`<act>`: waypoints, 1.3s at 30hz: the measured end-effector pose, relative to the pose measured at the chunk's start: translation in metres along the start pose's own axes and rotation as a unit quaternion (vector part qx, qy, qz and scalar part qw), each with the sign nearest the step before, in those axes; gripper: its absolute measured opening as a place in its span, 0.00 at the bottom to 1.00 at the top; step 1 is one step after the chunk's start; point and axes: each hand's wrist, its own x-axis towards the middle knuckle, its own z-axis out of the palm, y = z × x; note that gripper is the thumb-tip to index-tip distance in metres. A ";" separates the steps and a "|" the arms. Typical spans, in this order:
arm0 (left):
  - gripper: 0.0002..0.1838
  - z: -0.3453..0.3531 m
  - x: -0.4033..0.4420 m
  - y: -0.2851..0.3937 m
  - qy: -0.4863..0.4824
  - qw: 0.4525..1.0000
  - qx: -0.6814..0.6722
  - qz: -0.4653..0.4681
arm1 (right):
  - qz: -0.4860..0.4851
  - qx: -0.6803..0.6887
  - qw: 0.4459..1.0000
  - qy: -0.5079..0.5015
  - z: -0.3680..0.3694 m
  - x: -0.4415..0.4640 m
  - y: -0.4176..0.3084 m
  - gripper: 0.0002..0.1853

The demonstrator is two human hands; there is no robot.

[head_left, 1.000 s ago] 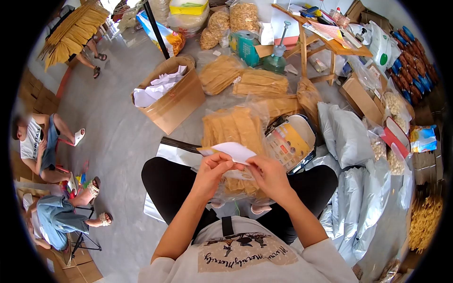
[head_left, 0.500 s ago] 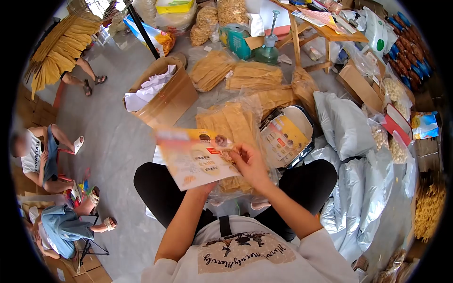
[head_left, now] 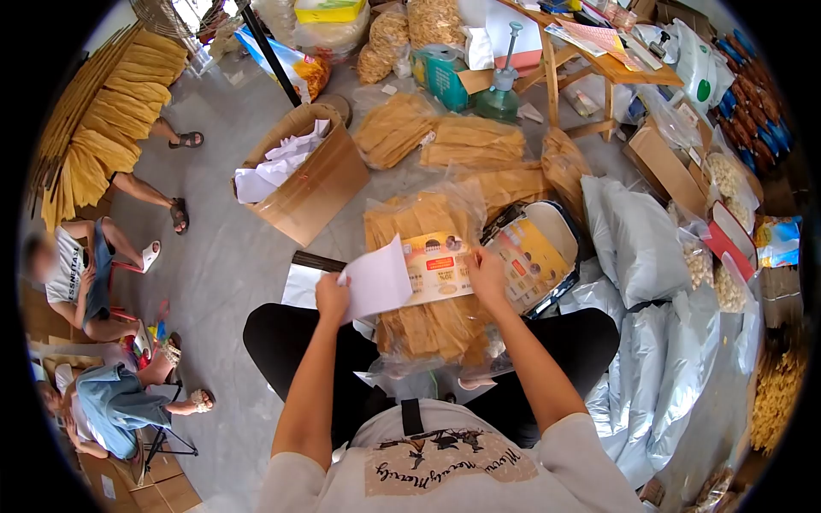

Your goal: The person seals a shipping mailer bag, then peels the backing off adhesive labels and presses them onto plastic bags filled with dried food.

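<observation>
My left hand (head_left: pixel 332 297) is closed on the left edge of a plain white paper (head_left: pixel 379 280). The right end of a yellow-and-white printed label (head_left: pixel 432 263) is pinched in my right hand (head_left: pixel 487 275). The two pieces meet at a curled fold in the middle; I cannot tell whether the white part is peeled backing or the label's reverse. Beneath them lies a clear plastic bag of flat tan dried strips (head_left: pixel 419 214), between my knees. Just right of my right hand, similar printed labels (head_left: pixel 526 248) lie in a dark-edged open case (head_left: pixel 560 232).
A cardboard box (head_left: pixel 318 192) of crumpled white paper stands ahead left. More bags of strips (head_left: pixel 475 141) lie ahead. Silver-grey packs (head_left: pixel 637 244) pile on the right. A spray bottle (head_left: pixel 499 101) stands near a wooden table (head_left: pixel 603 60). People sit at left; one person carries tan strips (head_left: pixel 111 111).
My left hand has moved left from under the label, drawing out white paper. My right hand has shifted right to the label's end. The person with the strips has stepped closer.
</observation>
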 end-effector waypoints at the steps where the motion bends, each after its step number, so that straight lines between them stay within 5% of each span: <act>1: 0.12 0.009 -0.002 -0.006 -0.002 0.999 0.054 -0.003 | -0.011 0.018 1.000 0.023 0.004 -0.001 0.003 0.13; 8: 0.11 0.038 -0.024 -0.006 -0.034 0.993 0.007 -0.113 | 0.088 -0.052 0.994 -0.040 -0.008 -0.007 -0.029 0.23; 10: 0.11 0.043 -0.026 -0.008 -0.024 0.995 -0.017 -0.096 | -0.160 -0.198 0.958 0.135 -0.003 -0.015 -0.052 0.24; 11: 0.13 0.046 -0.027 -0.010 -0.014 0.996 -0.042 -0.080 | -0.159 -0.197 0.958 0.136 0.001 -0.018 -0.057 0.24; 13: 0.17 0.054 -0.028 -0.018 -0.019 0.994 -0.059 -0.088 | -0.303 -0.130 0.942 0.061 0.006 -0.022 -0.061 0.24; 17: 0.20 0.066 -0.036 -0.030 -0.033 0.993 -0.082 -0.077 | -0.266 -0.131 0.954 -0.050 0.024 -0.015 -0.035 0.28; 20: 0.22 0.079 -0.037 -0.041 -0.063 0.987 -0.097 -0.112 | -0.092 -0.110 0.986 -0.089 0.031 -0.009 0.012 0.32; 23: 0.21 0.106 -0.026 -0.081 -0.068 0.979 -0.096 -0.166 | -0.109 -0.086 0.987 -0.079 0.035 -0.009 0.023 0.32; 27: 0.18 0.108 -0.011 -0.097 0.029 0.913 -0.296 -0.280 | -0.101 -0.072 0.989 -0.075 0.041 -0.009 0.028 0.32; 30: 0.18 0.065 -0.010 -0.039 0.177 0.786 -0.503 -0.313 | -0.096 -0.063 0.991 -0.071 0.043 -0.006 0.037 0.32; 37: 0.11 -0.056 0.001 0.029 0.252 0.867 -0.410 -0.128 | -0.092 -0.031 0.992 -0.086 0.039 -0.004 0.043 0.32; 39: 0.08 -0.076 0.020 0.017 0.341 0.835 -0.409 -0.139 | -0.099 -0.033 0.991 -0.087 0.040 -0.002 0.040 0.31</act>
